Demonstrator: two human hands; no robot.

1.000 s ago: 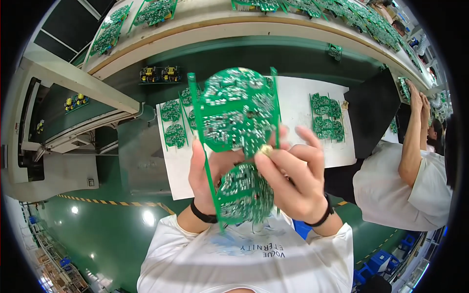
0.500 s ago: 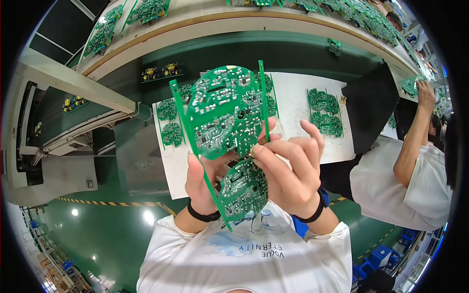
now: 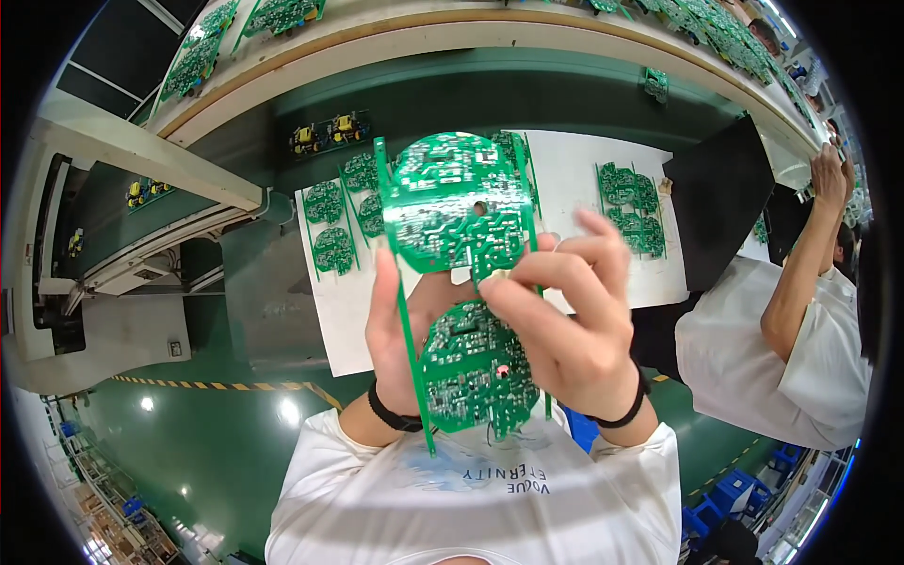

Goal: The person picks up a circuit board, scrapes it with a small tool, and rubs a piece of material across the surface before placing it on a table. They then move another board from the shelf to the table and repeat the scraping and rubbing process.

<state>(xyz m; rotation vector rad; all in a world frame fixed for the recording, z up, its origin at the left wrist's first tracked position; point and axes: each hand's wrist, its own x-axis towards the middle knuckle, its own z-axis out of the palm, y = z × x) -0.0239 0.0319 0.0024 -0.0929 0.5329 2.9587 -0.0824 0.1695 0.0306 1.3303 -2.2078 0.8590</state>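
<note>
A green circuit board panel [image 3: 457, 231] with two rounded lobes and long side strips stands tilted in front of my chest. My left hand [image 3: 391, 325] supports it from the left edge, its fingers passing behind the board. With thumb and forefinger pinched at the narrow middle, my right hand [image 3: 574, 325] grips the board's right side. Its other fingers are raised and curled. Whether a small part sits between the right fingertips cannot be made out. The far side of the board is hidden.
Several similar boards lie on a white sheet [image 3: 565, 160] on the bench, including a pair [image 3: 633, 209] at right. Boards with yellow parts [image 3: 328, 132] rest on the dark conveyor. A shelf [image 3: 452, 42] of boards spans the top. A co-worker's arm [image 3: 800, 264] reaches up at right.
The panel has turned more upright and shifted slightly right, still in both hands. The yellow-part boards have slid right along the conveyor. The co-worker's hand has moved up.
</note>
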